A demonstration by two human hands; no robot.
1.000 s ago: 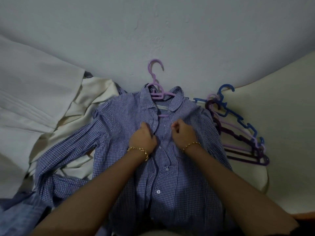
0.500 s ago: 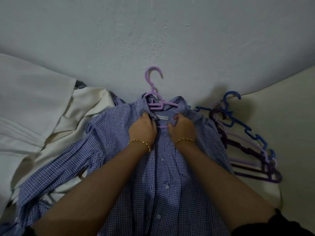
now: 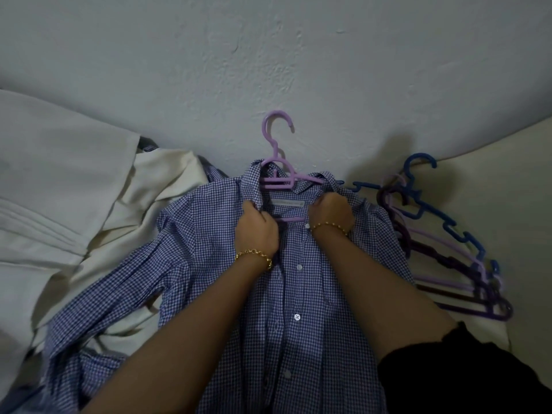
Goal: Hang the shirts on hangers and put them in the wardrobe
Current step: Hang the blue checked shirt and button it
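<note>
Since before, the left hand and right hand have slid apart along the collar. Rumpled cream cloth lies left. Each hand pinches one collar side of the blue gingham shirt, spread centre on a lilac plastic hanger. Notched spare hangers lie stacked right.

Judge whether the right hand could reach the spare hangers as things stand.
Probably yes: the spare hangers lie uncovered beside the checked shirt, which the right hand grips and must release first.
</note>
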